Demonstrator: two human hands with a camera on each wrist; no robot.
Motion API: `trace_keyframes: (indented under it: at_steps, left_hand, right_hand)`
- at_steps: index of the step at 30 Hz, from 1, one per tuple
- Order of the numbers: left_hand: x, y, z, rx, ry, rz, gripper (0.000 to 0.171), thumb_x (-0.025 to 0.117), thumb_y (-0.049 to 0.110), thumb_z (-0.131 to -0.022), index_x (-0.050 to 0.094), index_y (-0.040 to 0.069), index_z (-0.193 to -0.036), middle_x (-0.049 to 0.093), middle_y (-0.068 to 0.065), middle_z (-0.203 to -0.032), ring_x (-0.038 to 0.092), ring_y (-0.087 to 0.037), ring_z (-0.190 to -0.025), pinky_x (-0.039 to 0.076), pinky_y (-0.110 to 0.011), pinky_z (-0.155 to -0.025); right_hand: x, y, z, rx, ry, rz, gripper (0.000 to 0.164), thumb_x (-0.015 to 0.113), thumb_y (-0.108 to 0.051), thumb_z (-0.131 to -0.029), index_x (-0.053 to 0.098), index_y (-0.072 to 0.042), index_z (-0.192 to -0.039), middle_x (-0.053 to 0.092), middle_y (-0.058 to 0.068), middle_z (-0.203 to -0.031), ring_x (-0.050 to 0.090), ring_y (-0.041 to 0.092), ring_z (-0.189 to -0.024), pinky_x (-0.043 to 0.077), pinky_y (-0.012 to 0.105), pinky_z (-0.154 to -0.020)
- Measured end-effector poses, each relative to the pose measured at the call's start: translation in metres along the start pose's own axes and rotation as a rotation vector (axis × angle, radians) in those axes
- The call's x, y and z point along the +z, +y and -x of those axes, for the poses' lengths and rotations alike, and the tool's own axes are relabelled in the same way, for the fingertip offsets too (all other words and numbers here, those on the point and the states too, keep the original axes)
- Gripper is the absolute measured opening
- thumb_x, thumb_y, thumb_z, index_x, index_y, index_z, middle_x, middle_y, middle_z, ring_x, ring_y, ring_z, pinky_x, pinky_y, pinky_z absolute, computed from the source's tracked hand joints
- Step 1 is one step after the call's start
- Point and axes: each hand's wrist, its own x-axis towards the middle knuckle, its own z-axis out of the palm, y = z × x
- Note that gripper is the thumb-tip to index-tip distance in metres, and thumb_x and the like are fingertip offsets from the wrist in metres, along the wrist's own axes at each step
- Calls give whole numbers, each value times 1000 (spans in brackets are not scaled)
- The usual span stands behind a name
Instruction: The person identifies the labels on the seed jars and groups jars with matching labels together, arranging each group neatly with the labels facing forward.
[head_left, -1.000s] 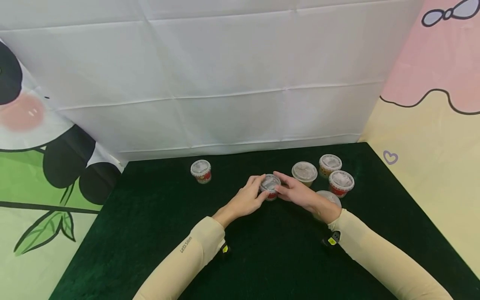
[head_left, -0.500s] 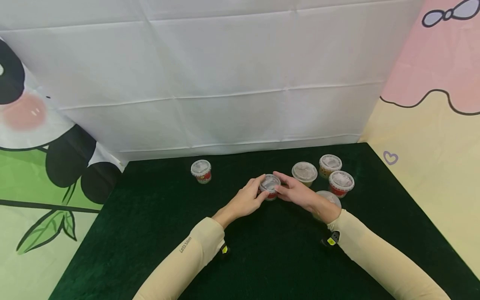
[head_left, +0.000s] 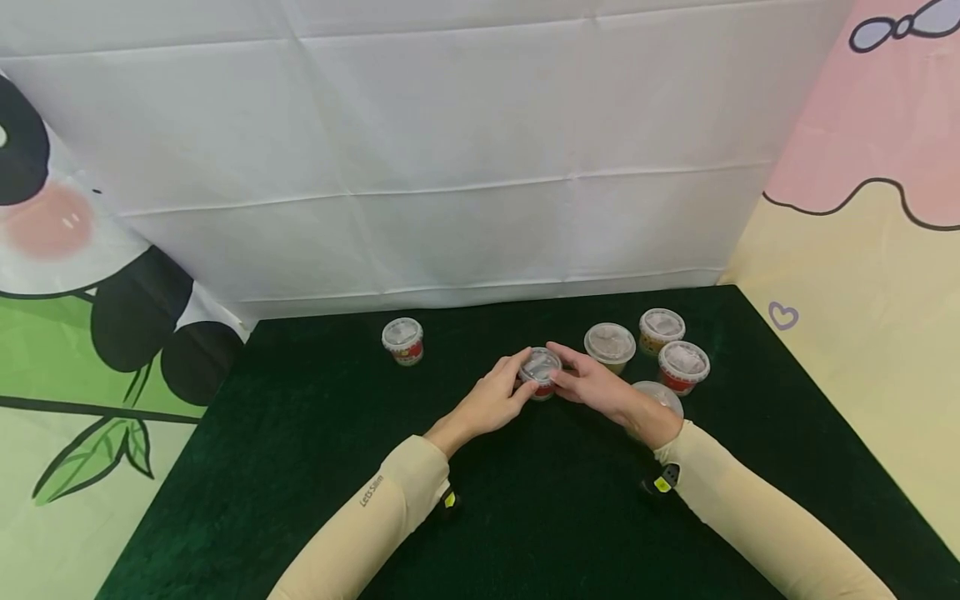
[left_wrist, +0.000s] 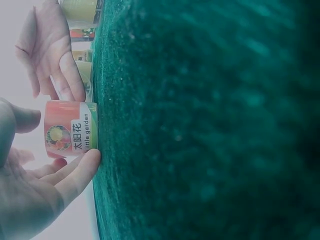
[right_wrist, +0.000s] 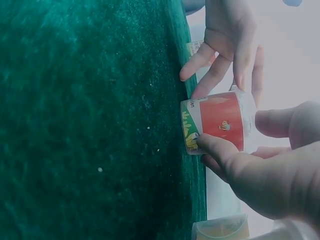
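Both hands on one cup: small, round, clear-lidded plastic cup with a red label and a white-green band (head_left: 540, 367). It stands upright on the dark green velvety cloth (head_left: 315, 467), mid-table toward the far side; base looks down on the cloth in both wrist views. Left hand (head_left: 487, 398) wraps its left side, right hand (head_left: 596, 389) its right; both grips closed round the cup, thumbs near side, fingers reaching round the far side. Pressure: can't tell. Two-sided hold probably keeps it square and stops it tipping; lid top left uncovered.

Similar red-labelled lidded cup (head_left: 406, 342) sits alone, far left, well apart. Right group: two paler-labelled lidded cups (head_left: 610, 344) (head_left: 662, 330), another red-labelled one (head_left: 683, 367), plus a clear-lidded cup (head_left: 663, 395) partly hidden by the right wrist. Spacing likely leaves finger room around the held cup.
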Motion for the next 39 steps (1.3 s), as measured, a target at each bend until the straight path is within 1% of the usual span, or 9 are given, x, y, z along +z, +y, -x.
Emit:
trace_keyframes:
  at_steps: [8,16,20,23,27,31,34,37,39]
  left_hand:
    - [1,-2,0,3,0,11,63,46,38,-109,23,13,-162,37,-15,-155,51,-24,-128,44,-43,-108]
    - [0,-4,-1,8,-8,34,64,46,37,-109,21,12,-162,35,-14,-156,52,-24,-127,45,-42,-106]
    - [-3,-6,1,11,-13,48,65,46,42,-108,20,16,-163,35,-12,-155,52,-23,-125,47,-40,-103]
    - [-8,-7,3,25,-9,70,66,46,45,-108,20,19,-163,35,-10,-155,53,-22,-125,48,-40,-102]
    - [-20,-4,6,57,20,108,66,46,47,-107,21,20,-163,36,-10,-154,53,-23,-126,49,-42,-101]
    - [-32,-2,10,91,47,141,65,46,48,-107,22,22,-162,37,-7,-153,54,-23,-125,50,-43,-100]
    - [-41,0,15,128,70,174,63,47,44,-107,23,22,-162,39,-7,-151,55,-26,-124,52,-45,-98]
    - [-50,-1,22,154,99,181,62,48,40,-108,24,21,-161,40,-8,-150,55,-29,-122,53,-46,-95]
    - [-54,-3,26,159,112,175,61,48,40,-108,25,21,-161,39,-8,-151,55,-29,-122,54,-45,-93]
  right_hand:
    - [-2,1,0,1,-14,8,64,41,-12,-110,6,-7,-163,10,23,-165,27,42,-147,32,49,-115]
    - [-4,-1,-1,31,-15,-34,70,49,-10,-107,9,-10,-164,25,21,-161,35,37,-144,35,45,-115]
    - [-4,-3,1,12,-25,-47,70,51,-9,-106,11,-10,-164,28,21,-160,36,38,-144,37,46,-113]
    - [-4,-7,1,-23,-19,-27,67,51,-9,-106,16,-10,-163,29,21,-160,37,38,-143,40,48,-111]
    - [-2,-17,0,-66,22,30,64,54,-13,-106,23,-12,-162,31,17,-160,39,36,-141,41,49,-110]
    - [2,-28,-1,-114,53,92,64,57,-17,-105,27,-13,-161,32,13,-160,40,36,-140,37,52,-113]
    - [7,-36,-3,-153,71,126,63,58,-20,-105,30,-13,-160,35,13,-159,41,36,-138,34,56,-114]
    - [13,-43,-6,-177,70,132,62,59,-22,-105,31,-15,-160,36,13,-158,42,37,-137,32,57,-114]
    - [17,-45,-8,-184,63,119,62,59,-22,-105,31,-15,-160,36,13,-157,42,37,-137,32,57,-115]
